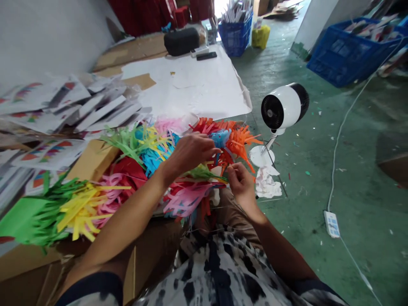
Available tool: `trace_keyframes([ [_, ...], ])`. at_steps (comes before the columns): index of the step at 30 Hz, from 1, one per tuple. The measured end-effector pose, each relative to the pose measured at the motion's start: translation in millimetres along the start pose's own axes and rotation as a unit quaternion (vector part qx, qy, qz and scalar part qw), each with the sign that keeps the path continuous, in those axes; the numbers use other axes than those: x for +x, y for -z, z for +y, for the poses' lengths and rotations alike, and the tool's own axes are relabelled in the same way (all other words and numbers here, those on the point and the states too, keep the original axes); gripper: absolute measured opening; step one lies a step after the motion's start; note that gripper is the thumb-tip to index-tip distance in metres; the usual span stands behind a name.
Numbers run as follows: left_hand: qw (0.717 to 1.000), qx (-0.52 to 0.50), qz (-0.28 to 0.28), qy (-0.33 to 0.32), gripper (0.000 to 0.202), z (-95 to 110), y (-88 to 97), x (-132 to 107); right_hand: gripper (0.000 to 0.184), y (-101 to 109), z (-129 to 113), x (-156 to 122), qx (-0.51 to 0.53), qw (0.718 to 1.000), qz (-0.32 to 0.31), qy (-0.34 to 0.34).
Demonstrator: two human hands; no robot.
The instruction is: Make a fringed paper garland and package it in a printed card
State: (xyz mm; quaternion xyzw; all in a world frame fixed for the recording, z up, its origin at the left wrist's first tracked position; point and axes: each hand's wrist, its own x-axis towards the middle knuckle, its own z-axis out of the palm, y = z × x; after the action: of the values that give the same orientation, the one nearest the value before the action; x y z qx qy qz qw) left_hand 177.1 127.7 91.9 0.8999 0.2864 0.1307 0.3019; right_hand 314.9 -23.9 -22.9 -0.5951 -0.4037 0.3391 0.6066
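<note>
Nearest, the left hand (191, 154) pinches the blue fringe (220, 138) against the orange paper bunch (239, 140). The right hand (242, 185) is closed thumb to finger on something too thin to make out, just beside the green strip (204, 173). More fringed paper (127, 170) is heaped on the cardboard (92, 159); a hard tug could tear strips or drag the pile off its edge. Printed sheets (47, 114) lie left. If running, the fan (283, 108) at right could lift loose paper. A blue crate (347, 55) sits farther off.
</note>
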Motion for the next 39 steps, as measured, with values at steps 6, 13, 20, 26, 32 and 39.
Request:
trace_keyframes([
  [6,0.953,0.187,-0.063,-0.229,0.017,20.9,-51.6,61.1,0.027,-2.6,-0.2,3.3,-0.075,0.996,-0.033,0.042],
  [13,0.934,0.196,-0.181,-0.238,0.024,29.0,-83.6,98.3,0.023,-2.0,5.5,9.9,-0.111,0.992,-0.053,0.036],
  [20,0.975,0.037,0.044,-0.214,0.015,32.3,-37.1,82.1,0.021,2.7,0.2,4.2,-0.103,0.989,-0.096,0.044],
  [26,0.913,-0.167,0.350,-0.126,0.014,37.1,29.3,30.8,0.022,6.5,3.6,-0.3,-0.063,0.995,-0.063,0.045],
  [32,0.934,-0.273,0.227,0.031,0.025,21.6,-1.8,-22.8,0.025,-1.7,-3.6,-4.6,0.058,0.997,0.009,0.050],
  [39,0.917,-0.357,0.156,0.087,0.030,12.0,-56.6,-42.3,0.028,-3.4,-35.7,12.9,0.051,0.995,0.037,0.075],
])
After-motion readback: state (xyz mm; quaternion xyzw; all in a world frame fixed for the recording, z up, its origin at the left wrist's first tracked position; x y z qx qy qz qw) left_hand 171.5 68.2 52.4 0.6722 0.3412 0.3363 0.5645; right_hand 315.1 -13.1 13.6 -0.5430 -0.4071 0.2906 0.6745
